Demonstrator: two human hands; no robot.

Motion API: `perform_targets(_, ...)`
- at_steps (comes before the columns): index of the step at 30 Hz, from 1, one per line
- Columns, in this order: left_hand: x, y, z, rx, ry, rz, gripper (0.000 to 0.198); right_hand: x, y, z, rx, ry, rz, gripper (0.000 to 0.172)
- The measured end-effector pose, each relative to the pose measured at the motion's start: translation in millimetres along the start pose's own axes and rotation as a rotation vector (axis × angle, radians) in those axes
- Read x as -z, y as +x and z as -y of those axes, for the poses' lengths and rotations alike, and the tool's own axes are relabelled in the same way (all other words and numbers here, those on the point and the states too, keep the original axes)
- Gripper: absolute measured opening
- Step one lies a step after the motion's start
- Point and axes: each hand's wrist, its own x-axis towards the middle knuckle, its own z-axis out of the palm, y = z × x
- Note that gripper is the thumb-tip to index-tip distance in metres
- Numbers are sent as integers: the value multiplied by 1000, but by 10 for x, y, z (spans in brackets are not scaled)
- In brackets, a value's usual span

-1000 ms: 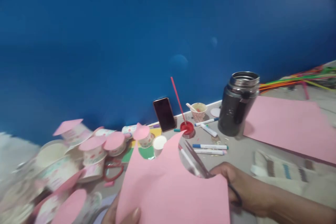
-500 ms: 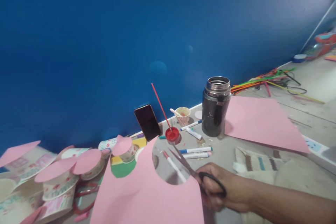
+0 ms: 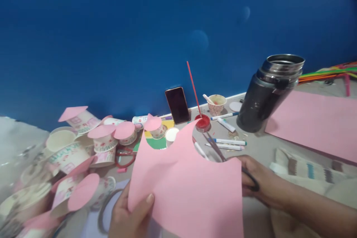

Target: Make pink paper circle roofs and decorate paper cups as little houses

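Note:
A pink sheet of paper (image 3: 186,182) with two curved cut-outs along its top edge is raised in front of me. My left hand (image 3: 131,212) pinches its lower left side, thumb on the near face. My right hand (image 3: 264,180) grips a pair of black-handled scissors (image 3: 215,146) at the sheet's right edge. The blades point up and left across the right cut-out. Part of the scissors and some right-hand fingers are hidden behind the paper. Beyond the sheet stand a red paint pot (image 3: 202,123) and a red stick (image 3: 193,85).
Several decorated paper cups with pink paper tops (image 3: 102,137) crowd the left. A phone (image 3: 177,105) leans on the blue wall (image 3: 139,44). Markers (image 3: 227,141), a paper cup (image 3: 216,106) and an open dark flask (image 3: 264,96) stand behind; another pink sheet (image 3: 320,122) and a cloth (image 3: 304,171) lie right.
My left hand has come into view, holding the pink sheet. The view has shifted left, showing more cups. My right hand and the scissors now sit partly behind the sheet's edge.

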Motion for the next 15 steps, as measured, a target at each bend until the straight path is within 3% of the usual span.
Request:
perform_targets(5,72,46,76,-40,14,-36,88,40,11,-18,171,204,-110,63)
perform_targets(7,61,34,100,-57,29,-52,81,77,13,-28,221,154,-137,62)
perform_targets(12,-31,-86,67,-85,171,2,67,83,-29,-3,136,-111,-220,39)
perform_targets(15,16,-82,-20,-32,135,82,63,40,-48,24,97,-176,-290,33)
